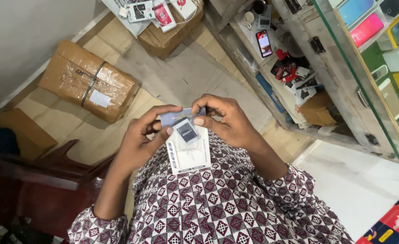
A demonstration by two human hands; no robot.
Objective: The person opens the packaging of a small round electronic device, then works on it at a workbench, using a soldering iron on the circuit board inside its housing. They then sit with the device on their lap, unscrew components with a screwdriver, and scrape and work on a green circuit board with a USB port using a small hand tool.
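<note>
Both my hands meet in front of my chest over a small white retail package (189,153) with a clear plastic blister holding a dark square item (186,133). My left hand (140,142) pinches the package's upper left edge with thumb and forefinger. My right hand (229,122) grips its top right, fingertips on the blister and on a pale blue card (172,117) behind it. My patterned maroon and white shirt (217,208) fills the lower frame.
A taped cardboard box (88,81) lies on the floor at left, another box (167,34) with small packaged goods on top stands farther back. A wooden shelf (276,77) with a phone (264,43) and clutter runs at right beside a glass display counter (371,68). A dark red chair (41,176) is at lower left.
</note>
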